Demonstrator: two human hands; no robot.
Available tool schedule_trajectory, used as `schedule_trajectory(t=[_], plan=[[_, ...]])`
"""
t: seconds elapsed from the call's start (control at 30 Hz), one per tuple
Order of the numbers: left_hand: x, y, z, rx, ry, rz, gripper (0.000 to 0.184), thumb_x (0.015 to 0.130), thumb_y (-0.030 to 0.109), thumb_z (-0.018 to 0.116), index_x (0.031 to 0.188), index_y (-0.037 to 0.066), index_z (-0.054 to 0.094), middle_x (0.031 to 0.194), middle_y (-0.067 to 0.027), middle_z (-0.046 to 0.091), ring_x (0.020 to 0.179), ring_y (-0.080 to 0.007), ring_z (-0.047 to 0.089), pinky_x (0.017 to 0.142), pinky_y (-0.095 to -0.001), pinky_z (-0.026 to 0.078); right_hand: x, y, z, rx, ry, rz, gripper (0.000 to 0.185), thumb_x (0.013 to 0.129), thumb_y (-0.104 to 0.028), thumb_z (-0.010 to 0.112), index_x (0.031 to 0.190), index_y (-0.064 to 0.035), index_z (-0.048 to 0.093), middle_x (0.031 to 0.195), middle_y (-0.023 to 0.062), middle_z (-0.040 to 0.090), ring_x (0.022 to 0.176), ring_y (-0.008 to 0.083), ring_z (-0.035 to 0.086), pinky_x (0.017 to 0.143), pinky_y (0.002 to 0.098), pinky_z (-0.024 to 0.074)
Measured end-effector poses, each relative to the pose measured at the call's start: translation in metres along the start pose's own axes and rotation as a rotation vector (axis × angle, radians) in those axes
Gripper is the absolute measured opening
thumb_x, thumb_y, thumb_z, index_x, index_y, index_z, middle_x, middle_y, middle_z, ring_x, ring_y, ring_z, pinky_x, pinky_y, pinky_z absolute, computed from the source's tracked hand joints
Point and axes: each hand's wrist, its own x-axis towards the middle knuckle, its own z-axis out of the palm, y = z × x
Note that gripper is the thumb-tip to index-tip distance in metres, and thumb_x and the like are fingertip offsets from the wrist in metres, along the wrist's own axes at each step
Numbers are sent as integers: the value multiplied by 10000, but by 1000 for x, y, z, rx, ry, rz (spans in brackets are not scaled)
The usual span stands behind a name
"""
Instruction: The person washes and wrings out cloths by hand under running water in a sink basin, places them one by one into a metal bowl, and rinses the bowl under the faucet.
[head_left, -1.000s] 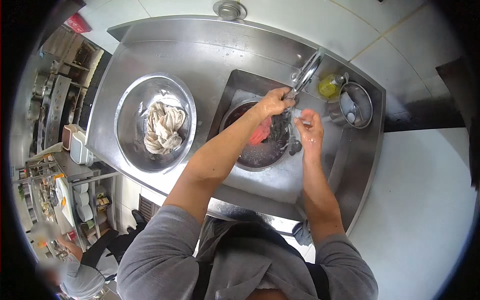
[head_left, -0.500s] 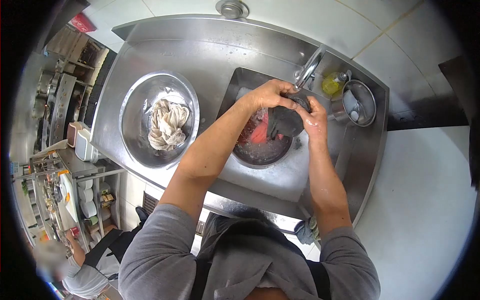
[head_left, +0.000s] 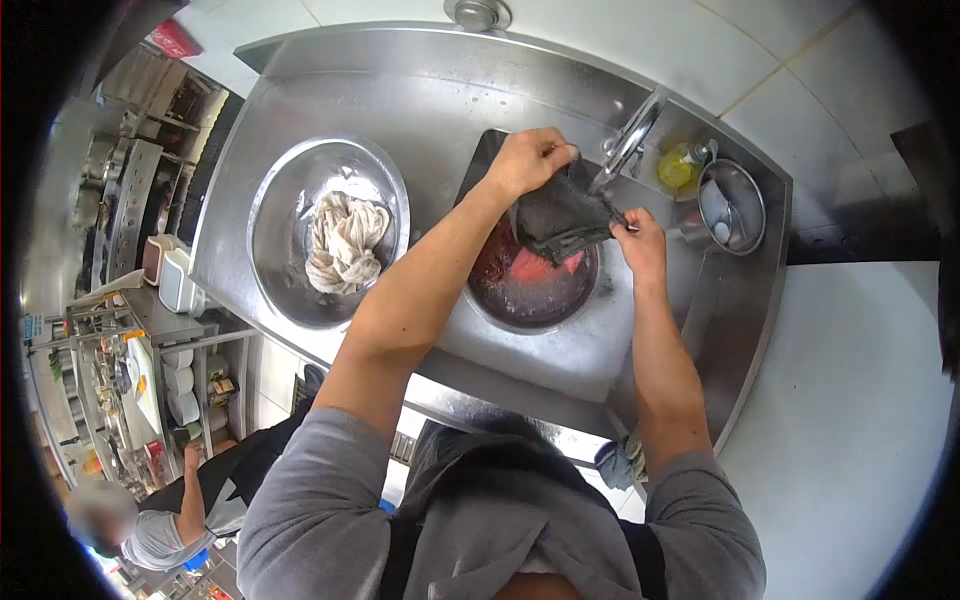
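Above the metal bowl [head_left: 528,329] of water in the sink [head_left: 560,368], a dark cloth [head_left: 562,215] hung stretched, the left hand [head_left: 530,160] gripping its far-left edge and the right hand [head_left: 644,245] pinching its right corner. Holding it spread beside the faucet [head_left: 634,132] likely suited wetting its folds evenly. The faucet crowded the far right; more room lay nearer, between metal bowl and the sink's near wall

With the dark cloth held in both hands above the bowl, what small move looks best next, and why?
Probably shift the dark cloth slightly so more of it lies beneath the faucet: the left hand and right hand each grip it, it hangs above the bowl, and the faucet's end sits close to its edge.
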Motion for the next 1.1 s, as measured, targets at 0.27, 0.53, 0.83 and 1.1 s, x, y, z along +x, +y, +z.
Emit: schedule_trajectory(t=[0.27,0.53,0.83,1.1], plan=[[-4,45,-12,-140,140,21,217,895,228,609,867,24,538,721,-18,585,679,-94,503,637,-252,423,-6,-12,6,-103,51,-174,213,682,-51,631,875,3,559,830,178,615,783,363,598,718,420,466],[-31,64,-8,-290,-16,-66,219,893,244,604,845,35,558,716,-8,523,689,-98,469,639,-267,412,14,-58,60,166,170,-249,375,664,-115,736,993,15,612,952,154,646,877,320,621,794,369,480],[-89,76,-94,-1084,393,-44,120,904,201,554,955,94,540,852,-22,568,801,-150,549,793,-354,428,16,-34,89,171,118,-7,367,745,-45,653,1099,25,589,1066,177,634,993,224,604,868,313,447],[-104,-64,51,-1474,188,-880,441,895,379,473,1132,15,544,1045,-159,615,936,-278,597,867,-408,464,-37,-120,82,519,70,170,551,655,146,379,1175,15,503,1089,105,548,1031,176,513,936,291,398]])
